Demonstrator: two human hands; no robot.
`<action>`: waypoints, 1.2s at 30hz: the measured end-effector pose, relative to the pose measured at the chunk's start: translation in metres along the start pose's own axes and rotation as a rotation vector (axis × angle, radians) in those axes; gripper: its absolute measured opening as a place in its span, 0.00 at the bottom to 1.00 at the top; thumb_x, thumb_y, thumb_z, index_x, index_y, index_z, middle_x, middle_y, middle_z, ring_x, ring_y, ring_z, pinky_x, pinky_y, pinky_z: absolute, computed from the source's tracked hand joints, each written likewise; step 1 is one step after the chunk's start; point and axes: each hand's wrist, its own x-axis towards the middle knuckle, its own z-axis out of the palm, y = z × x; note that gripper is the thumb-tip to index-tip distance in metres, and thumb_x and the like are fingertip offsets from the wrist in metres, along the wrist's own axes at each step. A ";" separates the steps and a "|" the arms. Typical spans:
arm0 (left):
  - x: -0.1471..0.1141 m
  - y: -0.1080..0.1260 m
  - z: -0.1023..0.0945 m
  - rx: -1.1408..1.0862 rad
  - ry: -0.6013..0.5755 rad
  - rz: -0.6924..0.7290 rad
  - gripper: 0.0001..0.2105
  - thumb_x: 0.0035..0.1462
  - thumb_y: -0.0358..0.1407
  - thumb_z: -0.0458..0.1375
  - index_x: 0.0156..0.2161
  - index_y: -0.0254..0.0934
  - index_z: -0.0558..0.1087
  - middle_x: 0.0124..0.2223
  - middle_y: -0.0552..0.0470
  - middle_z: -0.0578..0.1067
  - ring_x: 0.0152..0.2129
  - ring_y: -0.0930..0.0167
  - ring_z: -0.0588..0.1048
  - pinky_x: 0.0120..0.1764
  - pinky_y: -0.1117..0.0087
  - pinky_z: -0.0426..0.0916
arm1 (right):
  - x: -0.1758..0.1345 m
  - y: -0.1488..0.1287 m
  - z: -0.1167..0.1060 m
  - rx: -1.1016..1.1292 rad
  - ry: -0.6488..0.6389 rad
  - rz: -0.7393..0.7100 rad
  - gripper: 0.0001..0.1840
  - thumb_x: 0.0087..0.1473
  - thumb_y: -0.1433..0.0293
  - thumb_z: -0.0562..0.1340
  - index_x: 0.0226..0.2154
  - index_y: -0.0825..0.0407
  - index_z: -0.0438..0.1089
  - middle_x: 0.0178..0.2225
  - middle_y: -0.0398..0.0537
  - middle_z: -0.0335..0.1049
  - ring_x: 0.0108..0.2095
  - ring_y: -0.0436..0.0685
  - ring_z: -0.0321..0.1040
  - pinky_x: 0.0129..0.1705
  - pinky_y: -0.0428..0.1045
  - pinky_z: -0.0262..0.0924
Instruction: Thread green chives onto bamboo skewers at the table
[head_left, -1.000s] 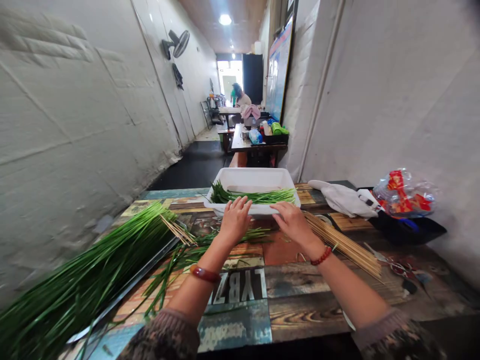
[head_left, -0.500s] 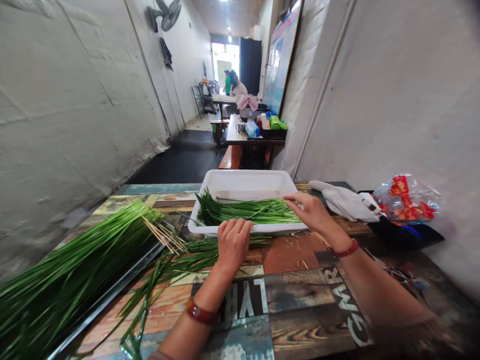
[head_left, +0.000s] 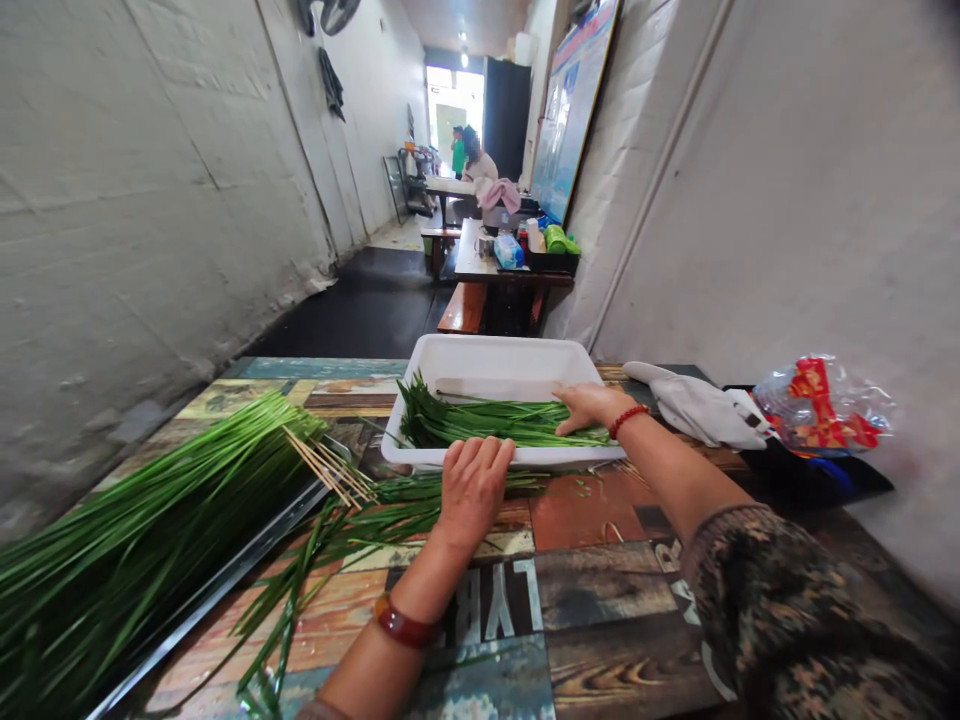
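Observation:
A white plastic tub (head_left: 510, 358) stands on the table, with a layer of garlic chives (head_left: 495, 420) lying lengthwise along its near side. My left hand (head_left: 474, 490) is closed over the tub's near rim, fingers curled to the inside. Inside the right end of the tub, my right hand (head_left: 589, 405) reaches down onto the chives with fingers apart; its fingertips touch the stalks. To the left lies a big pile of chives (head_left: 172, 500) on a metal-edged tray (head_left: 217, 590). Several thin wooden skewers (head_left: 330, 465) rest at that pile's end.
Loose chive leaves (head_left: 390, 510) are scattered between the pile and the tub on the patchwork wooden table (head_left: 600, 590). At the right lie a white cloth (head_left: 690, 405) and a clear plastic bag with red print (head_left: 821, 405). Another table (head_left: 476, 262) and people are farther back.
My right hand has moved forward and down into the tub, from above its right edge onto the chives. My left hand has stayed on the near rim.

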 end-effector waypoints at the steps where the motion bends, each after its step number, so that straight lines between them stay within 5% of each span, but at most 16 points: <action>1: 0.000 0.000 0.000 0.004 0.011 0.003 0.07 0.64 0.33 0.51 0.44 0.41 0.71 0.32 0.50 0.73 0.34 0.65 0.68 0.41 0.61 0.56 | -0.001 -0.001 -0.001 -0.011 0.005 0.006 0.34 0.39 0.57 0.73 0.48 0.55 0.73 0.45 0.60 0.76 0.45 0.68 0.73 0.45 0.54 0.65; 5: -0.001 0.001 0.000 0.014 0.040 0.010 0.07 0.63 0.33 0.53 0.44 0.41 0.71 0.32 0.50 0.73 0.34 0.65 0.68 0.41 0.61 0.56 | -0.013 -0.010 -0.015 -0.060 0.084 0.040 0.18 0.51 0.61 0.66 0.42 0.54 0.75 0.44 0.60 0.76 0.46 0.65 0.72 0.45 0.51 0.63; 9: -0.002 0.001 -0.001 0.017 0.033 0.010 0.07 0.63 0.32 0.53 0.44 0.41 0.71 0.33 0.50 0.73 0.34 0.65 0.68 0.42 0.61 0.56 | -0.026 -0.018 -0.037 -0.089 0.186 0.069 0.14 0.59 0.64 0.59 0.45 0.52 0.72 0.50 0.56 0.71 0.50 0.61 0.69 0.47 0.48 0.60; 15: -0.001 0.001 -0.003 -0.001 0.026 0.011 0.07 0.63 0.33 0.53 0.43 0.41 0.71 0.33 0.50 0.73 0.34 0.65 0.68 0.41 0.61 0.56 | -0.035 -0.015 -0.046 -0.134 0.213 0.165 0.19 0.63 0.64 0.54 0.53 0.53 0.64 0.48 0.61 0.73 0.47 0.64 0.71 0.43 0.51 0.61; 24: -0.001 0.000 -0.004 -0.014 0.037 0.013 0.07 0.64 0.33 0.51 0.44 0.40 0.71 0.33 0.50 0.73 0.34 0.65 0.68 0.41 0.62 0.55 | -0.033 -0.015 -0.027 -0.132 -0.011 0.063 0.23 0.50 0.62 0.66 0.49 0.50 0.73 0.45 0.57 0.76 0.46 0.65 0.73 0.43 0.51 0.63; 36: -0.002 0.001 -0.005 -0.015 0.044 0.010 0.07 0.64 0.33 0.51 0.44 0.40 0.71 0.33 0.50 0.73 0.34 0.65 0.68 0.41 0.61 0.55 | -0.026 -0.021 -0.035 -0.078 -0.074 0.078 0.38 0.55 0.44 0.54 0.57 0.53 0.68 0.51 0.60 0.73 0.51 0.67 0.70 0.49 0.54 0.62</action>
